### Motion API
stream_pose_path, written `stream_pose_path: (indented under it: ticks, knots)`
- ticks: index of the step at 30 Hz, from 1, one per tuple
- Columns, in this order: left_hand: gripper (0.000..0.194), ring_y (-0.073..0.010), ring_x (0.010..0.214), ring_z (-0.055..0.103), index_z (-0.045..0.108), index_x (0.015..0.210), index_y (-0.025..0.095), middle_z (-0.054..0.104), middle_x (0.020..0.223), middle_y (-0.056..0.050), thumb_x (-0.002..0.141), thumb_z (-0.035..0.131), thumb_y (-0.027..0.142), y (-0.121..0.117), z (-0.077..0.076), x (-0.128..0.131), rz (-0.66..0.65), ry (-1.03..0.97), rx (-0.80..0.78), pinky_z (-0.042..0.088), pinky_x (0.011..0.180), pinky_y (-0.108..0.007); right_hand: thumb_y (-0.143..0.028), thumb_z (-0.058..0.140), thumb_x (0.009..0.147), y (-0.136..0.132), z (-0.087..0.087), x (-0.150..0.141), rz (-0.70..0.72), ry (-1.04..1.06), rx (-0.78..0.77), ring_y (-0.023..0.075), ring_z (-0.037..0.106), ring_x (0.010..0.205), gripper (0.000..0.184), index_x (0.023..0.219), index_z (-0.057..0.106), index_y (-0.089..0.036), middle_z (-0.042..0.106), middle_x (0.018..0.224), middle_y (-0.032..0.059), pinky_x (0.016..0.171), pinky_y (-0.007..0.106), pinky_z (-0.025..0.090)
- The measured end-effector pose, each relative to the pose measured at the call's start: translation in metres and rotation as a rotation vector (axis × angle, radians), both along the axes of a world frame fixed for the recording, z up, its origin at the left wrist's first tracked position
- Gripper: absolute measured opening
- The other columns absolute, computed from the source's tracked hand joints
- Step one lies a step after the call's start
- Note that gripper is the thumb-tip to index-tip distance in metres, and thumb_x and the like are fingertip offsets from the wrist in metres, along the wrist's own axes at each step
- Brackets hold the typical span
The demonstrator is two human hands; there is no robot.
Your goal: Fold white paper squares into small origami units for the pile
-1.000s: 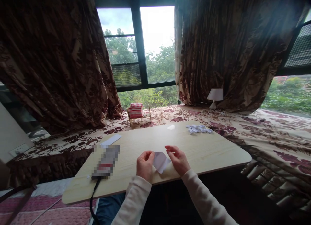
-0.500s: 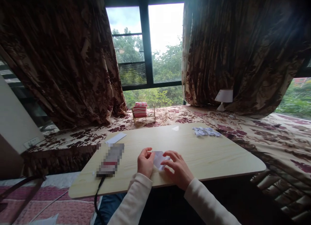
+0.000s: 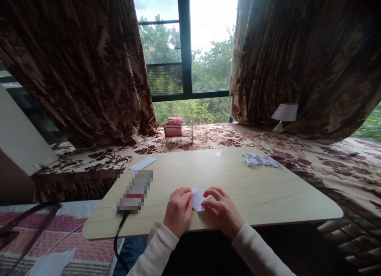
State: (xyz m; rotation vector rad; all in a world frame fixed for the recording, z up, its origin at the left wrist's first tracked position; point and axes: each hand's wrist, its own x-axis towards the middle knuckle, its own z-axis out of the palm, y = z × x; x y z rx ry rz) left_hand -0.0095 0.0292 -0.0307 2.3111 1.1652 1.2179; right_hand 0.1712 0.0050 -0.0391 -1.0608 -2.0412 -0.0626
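Observation:
A small piece of white paper [image 3: 197, 199], partly folded, is held between my two hands near the front edge of the table [image 3: 190, 168]. My left hand [image 3: 179, 210] pinches its left side, fingers closed on it. On the other side, my right hand [image 3: 223, 207] grips the paper's right edge between thumb and curled fingers. The fingers partly cover the paper, so its full shape is hidden.
A pile of white folded paper pieces [image 3: 259, 160] lies at the table's back right. White paper strips [image 3: 143, 163] and a blurred phone-like device [image 3: 135, 193] with a black cable [image 3: 117, 236] lie left. Beyond are a small rack with striped cloths [image 3: 174, 127] and a lamp [image 3: 285, 113].
My left hand has turned over the paper, its back now facing up more. The right hand's fingers have closed in on the paper's edge. The view has tilted slightly down and shifted.

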Motion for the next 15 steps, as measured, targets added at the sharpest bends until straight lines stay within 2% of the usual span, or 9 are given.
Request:
stream_pose_path:
  ticks: [2, 4, 10, 15]
  knots:
    - [0.023, -0.0204, 0.094, 0.057, 0.067, 0.091, 0.02, 0.066, 0.097, -0.006, 0.086, 0.046, 0.012, -0.009, 0.003, -0.003, -0.102, 0.062, 0.013, 0.045, 0.09, -0.04, -0.008, 0.054, 0.079, 0.0, -0.001, 0.001, -0.004, -0.005, -0.016, 0.0209, 0.053, 0.097, 0.022, 0.083, 0.067, -0.025, 0.062, 0.096, 0.005, 0.082, 0.036, 0.046]
    - [0.024, -0.0204, 0.095, 0.058, 0.066, 0.093, 0.02, 0.066, 0.099, -0.007, 0.086, 0.045, 0.011, -0.014, 0.005, -0.005, -0.145, 0.099, 0.012, 0.046, 0.09, -0.039, -0.009, 0.054, 0.082, 0.0, -0.002, 0.001, -0.013, -0.009, -0.034, 0.0211, 0.052, 0.097, 0.021, 0.086, 0.066, -0.025, 0.062, 0.096, 0.0054, 0.081, 0.036, 0.045]
    - [0.027, -0.0225, 0.105, 0.058, 0.064, 0.103, 0.019, 0.065, 0.109, -0.01, 0.085, 0.045, 0.009, -0.016, 0.004, -0.009, -0.154, 0.175, 0.013, 0.041, 0.099, -0.045, -0.014, 0.049, 0.088, -0.003, 0.006, -0.005, -0.019, -0.045, -0.075, 0.0215, 0.052, 0.099, 0.02, 0.091, 0.065, -0.026, 0.065, 0.094, 0.0044, 0.082, 0.037, 0.039]
    - [0.032, -0.0223, 0.107, 0.058, 0.06, 0.111, 0.021, 0.065, 0.109, -0.009, 0.085, 0.045, 0.008, -0.014, 0.008, -0.01, -0.148, 0.276, 0.045, 0.041, 0.101, -0.045, -0.018, 0.049, 0.089, 0.0, 0.014, -0.007, 0.011, -0.13, -0.099, 0.0202, 0.056, 0.083, 0.016, 0.091, 0.062, -0.026, 0.066, 0.09, 0.0042, 0.075, 0.037, 0.04]
